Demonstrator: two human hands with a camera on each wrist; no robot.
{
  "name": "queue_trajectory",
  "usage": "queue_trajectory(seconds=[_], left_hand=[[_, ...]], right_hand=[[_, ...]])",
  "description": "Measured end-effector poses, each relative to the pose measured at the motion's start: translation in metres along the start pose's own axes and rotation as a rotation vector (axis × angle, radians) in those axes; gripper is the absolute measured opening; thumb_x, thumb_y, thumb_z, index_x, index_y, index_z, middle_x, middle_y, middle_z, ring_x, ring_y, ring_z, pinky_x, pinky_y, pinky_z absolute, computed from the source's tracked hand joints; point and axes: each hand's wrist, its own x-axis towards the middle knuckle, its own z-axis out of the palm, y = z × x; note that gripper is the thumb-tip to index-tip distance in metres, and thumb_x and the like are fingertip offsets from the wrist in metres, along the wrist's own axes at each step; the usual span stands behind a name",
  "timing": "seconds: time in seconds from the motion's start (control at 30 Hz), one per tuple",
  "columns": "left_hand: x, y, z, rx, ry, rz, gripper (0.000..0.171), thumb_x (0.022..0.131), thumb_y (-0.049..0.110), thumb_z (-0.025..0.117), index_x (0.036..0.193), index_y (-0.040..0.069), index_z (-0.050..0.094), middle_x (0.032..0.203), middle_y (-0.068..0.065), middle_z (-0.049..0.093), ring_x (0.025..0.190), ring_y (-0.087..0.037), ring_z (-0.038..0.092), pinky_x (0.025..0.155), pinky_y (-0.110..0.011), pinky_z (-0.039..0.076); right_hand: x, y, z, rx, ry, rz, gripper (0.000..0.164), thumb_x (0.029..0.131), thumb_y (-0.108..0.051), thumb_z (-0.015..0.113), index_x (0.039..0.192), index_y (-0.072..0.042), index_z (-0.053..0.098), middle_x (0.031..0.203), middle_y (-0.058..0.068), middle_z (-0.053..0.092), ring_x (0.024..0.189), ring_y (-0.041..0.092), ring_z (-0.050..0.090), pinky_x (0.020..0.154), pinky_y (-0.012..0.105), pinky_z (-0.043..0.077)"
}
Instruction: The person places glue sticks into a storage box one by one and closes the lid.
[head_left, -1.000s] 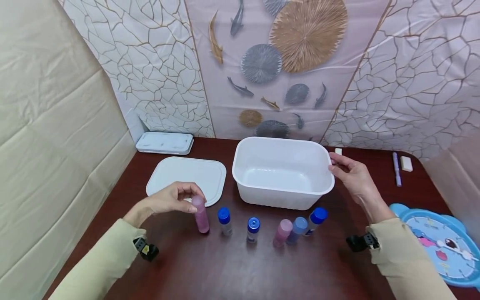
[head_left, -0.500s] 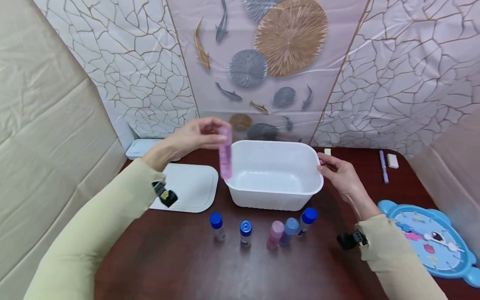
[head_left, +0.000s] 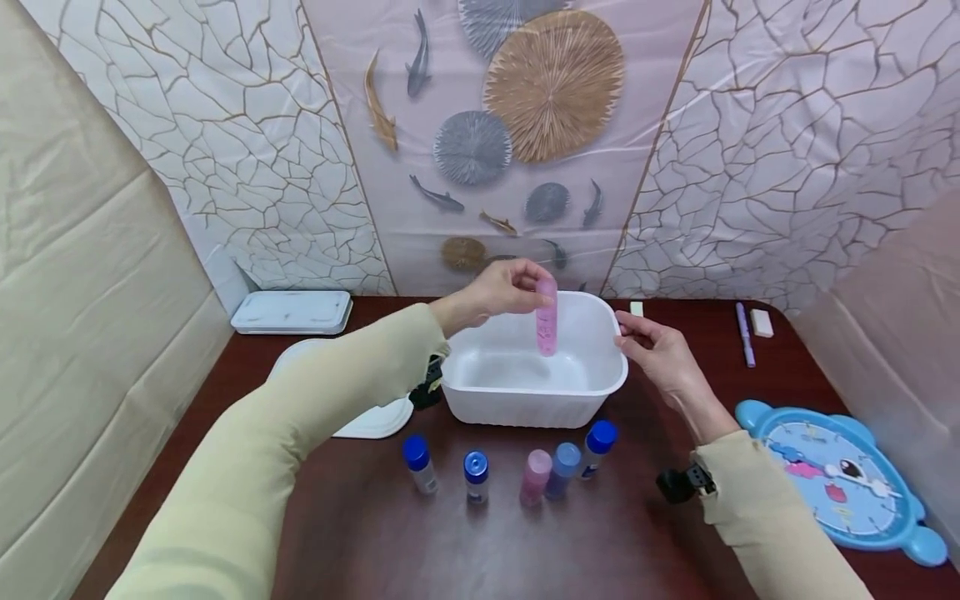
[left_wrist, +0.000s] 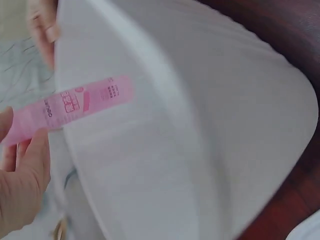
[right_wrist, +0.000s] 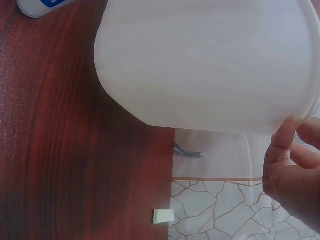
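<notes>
Left hand pinches the pink printed tube upright over the white tub; right hand pinches the tub's rim, probably steadying it.

Passable upward from the left hand. Below it, free down into the rectangular white plastic tub, alongside the translucent pink plastic tube. Blocked on its near side by the tub's front wall, on its right by the right hand at the rim. Nearside of both hands, barred by a standing pink tube, a translucent blue tube and a clear blue-capped bottle, close-set; passable farther left, between a second blue-capped bottle and a third blue-capped bottle. Outward of right hand, free over red-brown table to slim purple pen.
</notes>
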Motion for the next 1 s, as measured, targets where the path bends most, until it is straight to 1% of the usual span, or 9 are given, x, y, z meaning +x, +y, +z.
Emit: queue_trajectory(seconds=[0.13,0.27,0.43,0.57,0.67,0.83,1.0], left_hand=[[0.008,-0.006,0.017,0.070,0.029,-0.067,0.030,0.081,0.001,0.070,0.110,0.003,0.061,0.087,0.000,0.057,0.079,-0.009,0.054,0.069,-0.017,0.050],[0.016,-0.011,0.030,0.109,0.043,-0.089,0.030,0.080,0.000,0.072,0.108,0.003,0.062,0.086,0.000,0.058,0.078,-0.009,0.054,0.067,-0.015,0.049],[0.020,-0.015,0.043,0.138,0.059,-0.093,0.026,0.079,-0.002,0.071,0.103,0.003,0.063,0.082,0.000,0.059,0.076,-0.008,0.053,0.064,-0.014,0.046],[0.022,-0.019,0.053,0.130,0.073,-0.086,0.025,0.077,-0.006,0.070,0.100,0.000,0.065,0.077,0.000,0.059,0.072,-0.007,0.051,0.061,-0.013,0.043],[0.024,-0.023,0.058,0.133,0.085,-0.078,0.026,0.075,-0.008,0.070,0.099,-0.001,0.065,0.077,0.001,0.058,0.071,-0.007,0.050,0.060,-0.013,0.041],[0.028,-0.029,0.065,0.164,0.086,-0.077,0.026,0.075,-0.008,0.071,0.098,0.000,0.065,0.080,-0.001,0.059,0.072,-0.008,0.050,0.060,-0.013,0.040],[0.032,-0.028,0.067,0.180,0.080,-0.059,0.027,0.074,-0.007,0.072,0.099,0.000,0.066,0.085,-0.005,0.063,0.073,-0.008,0.051,0.061,-0.013,0.041]], right_hand=[[0.000,0.000,0.001,0.007,-0.004,0.002,0.048,0.096,-0.008,0.053,0.140,0.003,0.039,0.124,0.025,0.050,0.090,0.000,0.049,0.076,0.009,0.049],[-0.001,-0.001,0.001,0.000,-0.001,0.009,0.048,0.096,-0.009,0.053,0.140,0.002,0.039,0.125,0.025,0.050,0.091,0.002,0.050,0.076,0.008,0.048],[-0.003,-0.001,0.002,0.011,0.001,0.002,0.048,0.096,-0.009,0.052,0.140,0.003,0.039,0.125,0.025,0.049,0.092,0.002,0.049,0.076,0.006,0.047],[-0.002,0.000,0.004,0.032,0.008,-0.016,0.047,0.095,-0.007,0.053,0.139,0.004,0.040,0.122,0.025,0.050,0.090,-0.001,0.049,0.075,0.006,0.047],[-0.002,0.001,0.004,0.035,0.010,-0.023,0.047,0.095,-0.007,0.053,0.138,0.005,0.041,0.120,0.025,0.051,0.089,-0.002,0.050,0.074,0.007,0.047],[-0.002,0.002,0.004,0.022,0.016,-0.020,0.046,0.095,-0.007,0.053,0.139,0.004,0.041,0.121,0.025,0.052,0.089,0.000,0.050,0.076,0.009,0.048],[-0.002,0.002,0.002,0.027,0.026,-0.015,0.046,0.095,-0.006,0.052,0.139,0.003,0.041,0.123,0.026,0.052,0.089,0.000,0.050,0.075,0.007,0.047]])
